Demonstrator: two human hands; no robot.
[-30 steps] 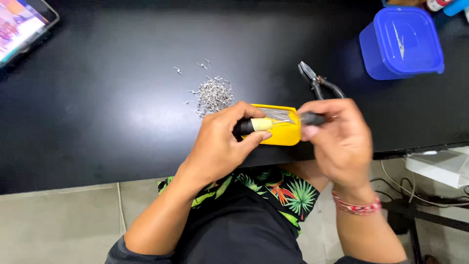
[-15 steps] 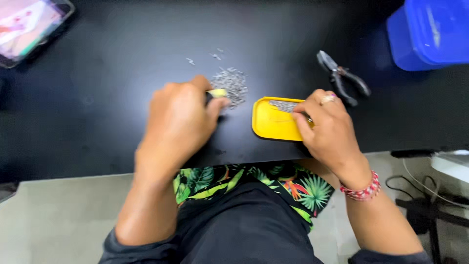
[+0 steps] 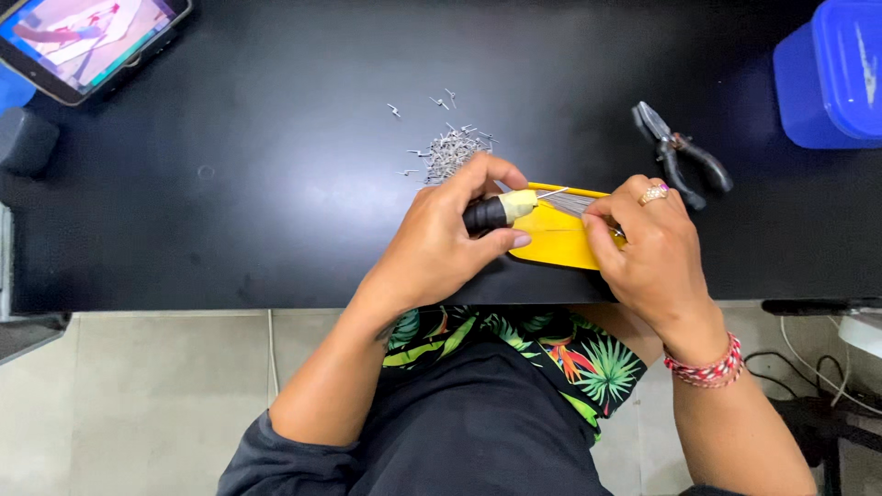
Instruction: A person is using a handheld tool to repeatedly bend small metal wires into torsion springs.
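Note:
My left hand (image 3: 441, 243) grips a small tool with a black handle and a pale yellow tip (image 3: 501, 211), from which a thin metal pin sticks out to the right. My right hand (image 3: 648, 248) rests on a flat yellow tray (image 3: 556, 241) near the table's front edge, its fingertips pinching thin metal pins (image 3: 574, 200) lying in the tray. A heap of small metal bits (image 3: 448, 152) lies on the black table (image 3: 276, 184) just beyond my left hand.
Black-handled pliers (image 3: 682, 156) lie to the right of the tray. A blue lidded tub (image 3: 831, 73) stands at the far right. A tablet with a lit screen (image 3: 87, 37) sits at the far left corner, a dark block (image 3: 26, 140) below it.
My left hand has come back from the heap of metal bits toward the yellow tray, with the tool's tip now pointing at my right hand. My right hand stays on the tray.

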